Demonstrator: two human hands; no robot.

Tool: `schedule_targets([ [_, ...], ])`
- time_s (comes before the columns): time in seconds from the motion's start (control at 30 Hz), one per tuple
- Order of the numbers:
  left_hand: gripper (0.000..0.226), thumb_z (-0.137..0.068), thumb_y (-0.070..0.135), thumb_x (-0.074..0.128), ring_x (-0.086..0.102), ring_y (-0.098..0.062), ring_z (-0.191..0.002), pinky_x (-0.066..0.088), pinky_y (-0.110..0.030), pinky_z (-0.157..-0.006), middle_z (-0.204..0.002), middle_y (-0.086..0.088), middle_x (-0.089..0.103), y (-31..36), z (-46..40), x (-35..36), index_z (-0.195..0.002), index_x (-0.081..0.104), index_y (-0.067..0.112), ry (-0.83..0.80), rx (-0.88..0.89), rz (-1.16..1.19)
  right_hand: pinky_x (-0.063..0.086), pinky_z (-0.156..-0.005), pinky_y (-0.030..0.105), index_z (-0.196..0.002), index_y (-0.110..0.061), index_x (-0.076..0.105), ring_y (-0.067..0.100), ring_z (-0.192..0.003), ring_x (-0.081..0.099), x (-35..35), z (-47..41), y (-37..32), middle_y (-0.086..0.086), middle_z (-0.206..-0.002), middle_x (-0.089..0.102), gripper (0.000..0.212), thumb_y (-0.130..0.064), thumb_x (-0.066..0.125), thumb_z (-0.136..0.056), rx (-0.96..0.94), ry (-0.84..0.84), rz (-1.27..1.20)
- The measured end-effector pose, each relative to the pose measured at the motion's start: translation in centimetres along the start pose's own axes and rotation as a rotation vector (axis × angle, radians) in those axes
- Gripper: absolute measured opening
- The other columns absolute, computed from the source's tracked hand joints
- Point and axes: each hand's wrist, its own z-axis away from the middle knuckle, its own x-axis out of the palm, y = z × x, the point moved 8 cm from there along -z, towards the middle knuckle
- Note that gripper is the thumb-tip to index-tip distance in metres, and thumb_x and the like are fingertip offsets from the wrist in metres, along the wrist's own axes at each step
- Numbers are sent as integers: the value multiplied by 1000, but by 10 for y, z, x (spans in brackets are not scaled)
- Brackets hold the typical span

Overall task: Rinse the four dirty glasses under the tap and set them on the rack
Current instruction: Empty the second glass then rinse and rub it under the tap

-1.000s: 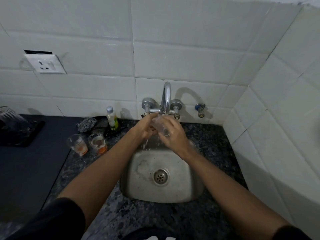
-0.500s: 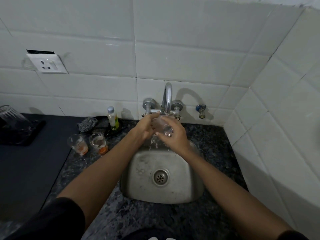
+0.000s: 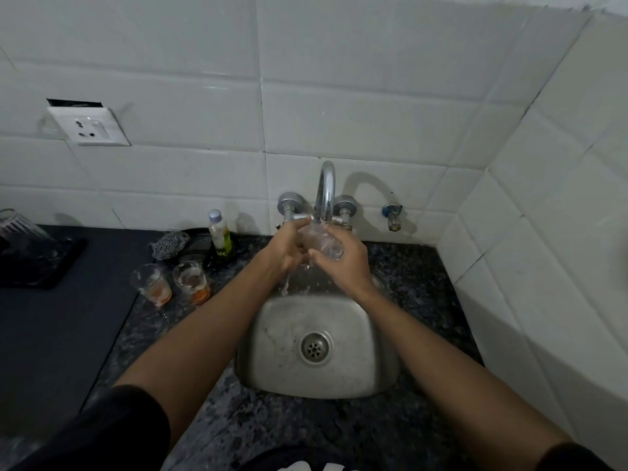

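Observation:
A clear glass (image 3: 323, 241) lies tilted under the chrome tap (image 3: 325, 188), with water running over it into the steel sink (image 3: 373, 334). My left hand (image 3: 283, 248) grips its far end and my right hand (image 3: 345, 263) cups its near end. Two dirty glasses with orange residue (image 3: 151, 283) (image 3: 192, 280) stand on the counter left of the sink. On the black rack (image 3: 37, 263) at the far left one clean glass (image 3: 17, 224) sits upside down.
A small soap bottle (image 3: 220, 232) and a steel scrubber (image 3: 168, 244) sit on a dark dish behind the dirty glasses. A white tiled wall closes the right side. A wall socket (image 3: 88, 125) hangs above the counter. A spare valve (image 3: 392, 215) sticks out right of the tap.
Both hands stay under the tap and have turned the glass a little between them; water keeps spilling into the sink.

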Motion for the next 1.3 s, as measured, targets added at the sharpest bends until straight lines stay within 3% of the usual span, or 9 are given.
schedule_targets([
  [0.1,43,-96,37,67,69,-30,-111,58,-46,-95,-125,-16,72,1,-4,-5,-130,65,9,48,-4,-54,53,-105,27,-138,-16,68,10,-124,61,5,5,-13,1,-135,64,59,-12,88,-82,-152,-55,34],
  [0.23,49,-98,31,65,71,-32,-112,58,-49,-97,-127,-21,70,2,-7,-7,-137,58,2,1,44,65,57,-99,27,-144,-21,60,8,-116,66,8,4,4,-6,-131,67,66,-31,89,-85,155,-12,-105],
  [0.43,48,-93,41,72,68,-32,-113,57,-47,-97,-125,-17,70,0,-5,-12,-128,65,10,41,-19,-42,59,-99,36,-142,-18,63,14,-126,59,6,8,-16,0,-139,57,61,-12,83,-86,-188,-54,56],
  [0.6,40,-98,32,65,72,-30,-108,59,-44,-92,-123,-17,72,-1,-5,-11,-128,65,6,-5,22,62,60,-99,33,-144,-25,59,9,-120,67,10,6,5,-7,-135,67,71,-34,91,-82,69,-58,-101],
  [0.73,30,-101,29,61,73,-26,-94,59,-42,-81,-106,-13,75,2,0,-2,-121,65,7,-44,-10,24,54,-108,40,-147,-15,58,18,-134,56,8,11,-11,5,-144,57,66,-11,82,-86,-213,-90,104],
  [0.83,28,-100,29,63,73,-24,-86,59,-41,-80,-93,-9,75,3,0,1,-117,65,6,-59,-1,6,49,-113,32,-145,-15,61,16,-139,51,11,14,-16,5,-146,55,62,-7,81,-86,-288,-86,109],
  [0.97,45,-104,33,53,70,-36,-112,56,-51,-98,-122,-21,71,2,-4,2,-132,58,-2,-119,66,74,56,-98,23,-139,-21,64,1,-117,65,9,10,5,-11,-129,68,61,-27,90,-84,103,29,-149],
  [1.13,34,-100,33,64,71,-30,-104,59,-44,-85,-113,-14,74,-2,-2,-1,-122,65,8,-41,11,-25,56,-105,40,-138,-12,67,20,-129,61,4,10,-11,5,-139,63,59,-13,86,-83,-194,23,86],
  [1.3,39,-97,27,68,69,-33,-115,58,-46,-94,-123,-18,72,-1,-7,-6,-128,65,5,-29,55,13,52,-108,28,-142,-17,65,14,-135,57,6,11,-2,1,-145,61,65,-28,88,-83,-103,-14,-19],
])
